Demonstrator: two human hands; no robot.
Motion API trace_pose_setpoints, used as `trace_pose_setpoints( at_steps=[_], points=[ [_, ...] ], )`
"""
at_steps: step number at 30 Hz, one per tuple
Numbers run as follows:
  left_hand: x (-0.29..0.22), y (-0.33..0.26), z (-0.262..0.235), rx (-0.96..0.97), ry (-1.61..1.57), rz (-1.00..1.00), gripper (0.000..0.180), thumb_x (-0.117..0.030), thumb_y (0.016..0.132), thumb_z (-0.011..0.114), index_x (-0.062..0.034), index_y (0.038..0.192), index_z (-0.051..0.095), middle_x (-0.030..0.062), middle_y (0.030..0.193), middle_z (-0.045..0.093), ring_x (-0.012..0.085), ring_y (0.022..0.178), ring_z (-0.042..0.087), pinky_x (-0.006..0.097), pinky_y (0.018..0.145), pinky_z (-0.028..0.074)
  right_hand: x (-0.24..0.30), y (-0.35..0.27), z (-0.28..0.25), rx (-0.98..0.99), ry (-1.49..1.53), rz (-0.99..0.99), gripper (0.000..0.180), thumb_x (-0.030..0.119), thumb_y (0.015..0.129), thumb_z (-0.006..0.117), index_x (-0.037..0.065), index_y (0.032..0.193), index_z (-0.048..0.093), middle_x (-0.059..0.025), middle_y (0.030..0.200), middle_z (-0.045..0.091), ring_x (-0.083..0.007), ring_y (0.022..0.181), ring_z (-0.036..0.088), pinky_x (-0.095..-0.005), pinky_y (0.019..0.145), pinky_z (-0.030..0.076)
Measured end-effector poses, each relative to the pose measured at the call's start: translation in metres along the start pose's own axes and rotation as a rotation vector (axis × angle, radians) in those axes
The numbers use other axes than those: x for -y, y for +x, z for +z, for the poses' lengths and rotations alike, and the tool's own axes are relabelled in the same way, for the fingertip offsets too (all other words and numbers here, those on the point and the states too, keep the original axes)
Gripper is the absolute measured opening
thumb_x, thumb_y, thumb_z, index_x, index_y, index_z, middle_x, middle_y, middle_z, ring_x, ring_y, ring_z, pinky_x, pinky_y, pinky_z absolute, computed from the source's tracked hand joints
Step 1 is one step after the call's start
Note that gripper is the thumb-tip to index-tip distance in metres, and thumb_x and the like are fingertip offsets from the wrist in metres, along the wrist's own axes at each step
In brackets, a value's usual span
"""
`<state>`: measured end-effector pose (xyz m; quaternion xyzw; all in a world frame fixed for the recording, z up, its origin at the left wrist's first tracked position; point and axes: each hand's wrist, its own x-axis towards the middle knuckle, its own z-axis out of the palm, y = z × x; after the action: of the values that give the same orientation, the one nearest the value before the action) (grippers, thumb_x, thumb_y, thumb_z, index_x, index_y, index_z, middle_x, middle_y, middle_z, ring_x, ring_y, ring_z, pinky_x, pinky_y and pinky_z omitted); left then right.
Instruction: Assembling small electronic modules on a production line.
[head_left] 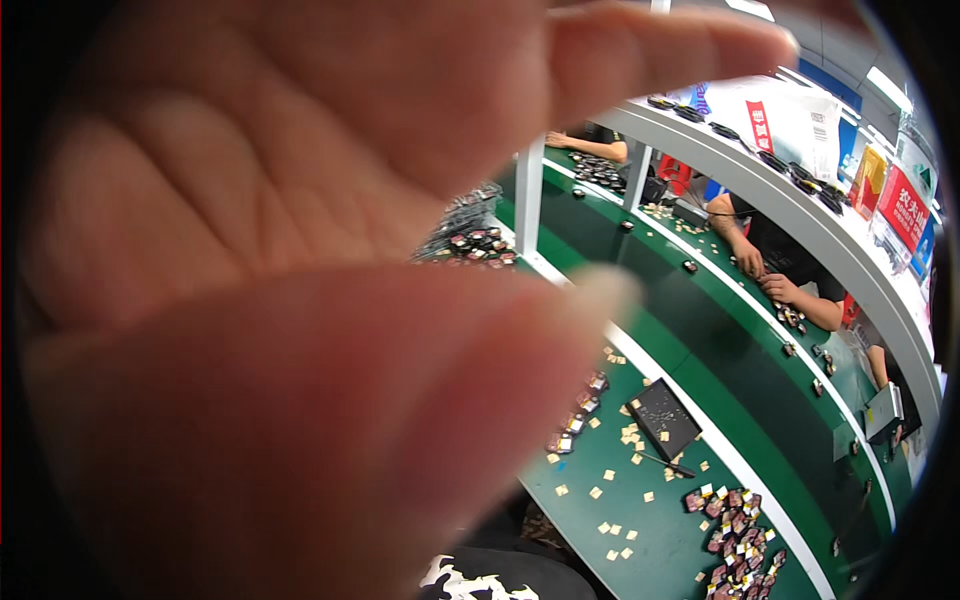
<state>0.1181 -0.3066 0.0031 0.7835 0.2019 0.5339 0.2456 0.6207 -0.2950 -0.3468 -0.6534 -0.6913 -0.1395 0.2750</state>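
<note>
Green worktop [578, 518] lies partly behind a hand [290, 270].

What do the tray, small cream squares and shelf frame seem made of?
Tray: probably plastic; dull, even black surface.
Small cream squares: perhaps paper or foam; flat, matte, too small to tell.
Shelf frame: likely painted metal; smooth, even white, though plastic is possible.

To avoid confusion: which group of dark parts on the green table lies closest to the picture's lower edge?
The heap below and right of the black tray: its parts reach that edge; the smaller group left of the tray lies higher.
</note>
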Motion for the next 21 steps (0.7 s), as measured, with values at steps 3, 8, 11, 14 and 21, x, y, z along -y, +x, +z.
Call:
trace_pose_setpoints(
  at_steps=[3,8,11,14,21],
  points=[
    [-0.062,-0.048,-0.004,-0.018,0.13,-0.011,0.107,-0.058,0.089,0.068,0.0039,0.158,0.015,0.031,0.156,0.034,0.0378,0.139,0.047,0.046,0.116,0.037,-0.001,0.005,0.005,0.018,0.029,-0.056,0.022,0.009,0.092,0.07,0.003,0.113,0.071,-0.0204,0.114,0.067,-0.0392,0.104,0.065,-0.0444,0.09,0.053],
    [-0.087,-0.063,0.028,0.013,0.225,0.018,0.107,-0.056,0.088,0.07,0.0038,0.158,0.015,0.0307,0.155,0.036,0.0378,0.138,0.047,0.046,0.116,0.038,-0.01,-0.005,-0.006,0.055,0.033,-0.004,0.021,0.011,0.094,0.069,0.003,0.113,0.071,-0.0208,0.117,0.066,-0.0387,0.106,0.065,-0.0432,0.092,0.053],
    [-0.137,-0.117,0.008,0.007,0.271,0.042,0.108,-0.055,0.087,0.071,0.0038,0.158,0.015,0.0305,0.154,0.037,0.0378,0.138,0.048,0.046,0.115,0.038,-0.013,-0.007,-0.008,0.051,0.021,-0.031,0.022,0.012,0.094,0.069,0.003,0.114,0.071,-0.0207,0.118,0.067,-0.0391,0.107,0.065,-0.0432,0.091,0.054],
    [-0.129,-0.092,0.01,-0.038,0.329,0.006,0.108,-0.054,0.087,0.072,0.0038,0.158,0.015,0.0303,0.154,0.038,0.0378,0.137,0.048,0.046,0.115,0.038,-0.004,0.0,0.005,0.06,0.033,-0.063,0.023,0.013,0.094,0.068,0.005,0.116,0.07,-0.0209,0.118,0.066,-0.0391,0.106,0.065,-0.0433,0.09,0.054],
    [-0.179,-0.12,-0.041,-0.051,0.39,-0.016,0.109,-0.052,0.085,0.075,0.0038,0.158,0.015,0.0298,0.152,0.041,0.0378,0.137,0.049,0.046,0.115,0.039,-0.004,0.004,0.005,0.03,0.045,-0.083,0.026,0.018,0.095,0.067,0.006,0.118,0.07,-0.0222,0.117,0.066,-0.042,0.107,0.063,-0.0477,0.089,0.053]
  ],
)
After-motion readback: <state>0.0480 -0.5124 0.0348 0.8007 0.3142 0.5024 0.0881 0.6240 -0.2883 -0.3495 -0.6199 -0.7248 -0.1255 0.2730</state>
